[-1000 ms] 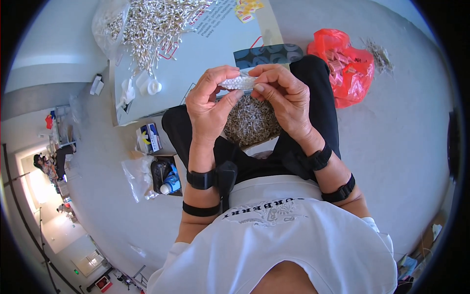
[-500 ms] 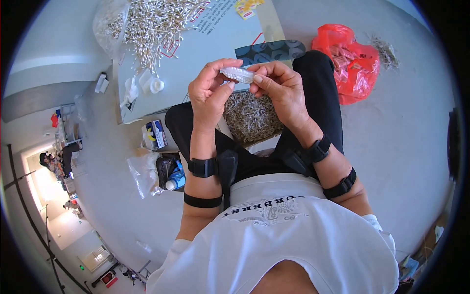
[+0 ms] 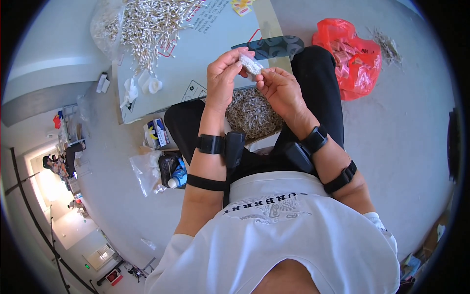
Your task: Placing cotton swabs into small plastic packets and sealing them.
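Over my lap, both hands hold a small clear plastic bag packed with cotton swabs, their white tips showing through the film. My left hand pinches its upper left end between thumb and fingers. At the lower right end, the fingertips of my right hand grip the film. Beneath the hands, between my knees, sits an open box full of loose cotton swabs. A larger heap of loose swabs lies on the table ahead.
A pale board-topped table carries a dark patterned strip and a small white cup. Right on the floor stands a red plastic bag of pink packets. Left are a small carton and a blue bottle.
The bag of swabs has turned from nearly level to a steeper slant and moved slightly right and up. My left hand has shifted right with it; the right hand's fingers have moved to its lower end.
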